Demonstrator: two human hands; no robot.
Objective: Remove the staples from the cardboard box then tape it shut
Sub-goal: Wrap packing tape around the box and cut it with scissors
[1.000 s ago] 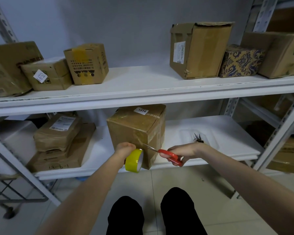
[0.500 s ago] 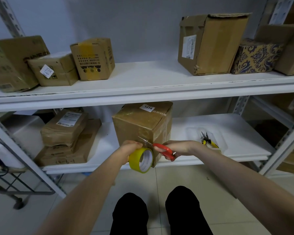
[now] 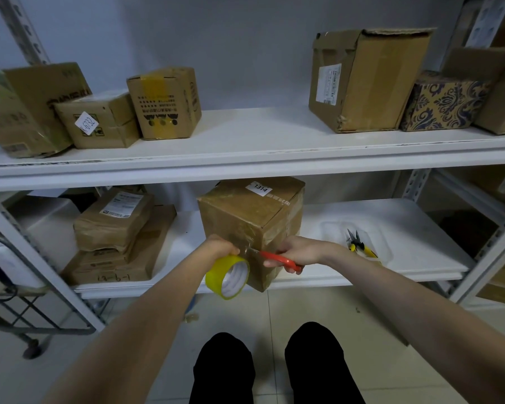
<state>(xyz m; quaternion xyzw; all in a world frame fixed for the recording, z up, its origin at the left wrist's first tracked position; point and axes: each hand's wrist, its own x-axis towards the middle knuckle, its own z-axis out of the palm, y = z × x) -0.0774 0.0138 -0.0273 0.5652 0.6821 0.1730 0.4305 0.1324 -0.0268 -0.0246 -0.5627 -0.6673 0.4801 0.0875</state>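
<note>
Looks down from head height past two black-trousered legs (image 3: 225, 368) over pale floor tiles. Just beyond, two bare forearms reaching forward to the front edge of the lower shelf (image 3: 391, 228). Left grip (image 3: 220, 246) curled round a yellow tape roll (image 3: 228, 275), held on edge against the near left face of the cardboard box (image 3: 245, 217). Right grip (image 3: 296, 252) closed on the red handles of scissors (image 3: 277, 256), blades pointing left toward the roll and meeting what looks like a short clear strand between roll and box; too thin and glossy to tell whether cut through. Box standing corner-on at the very front of the lower shelf, near corner seemingly at or just past the lip, glossy tape already across top and sides, white label reading 1314 (image 3: 259, 188) on top. No staples visible from this angle. Further right on the same shelf, well apart from the box, yellow-handled pliers (image 3: 359, 246). To the left, a stack of brown parcels (image 3: 114, 220). Above and behind, an upper shelf (image 3: 260, 135) carrying more cartons and a blue-patterned box (image 3: 443, 102). Judged hazards from here: nicked left fingers, given blade tips so close to them; a sliced carton face or slit in laid tape, from cutting too tight to the cardboard; a freed tape end springing back flat onto the roll; the box nudged off the shelf lip by sideways pressure from either grip.
</note>
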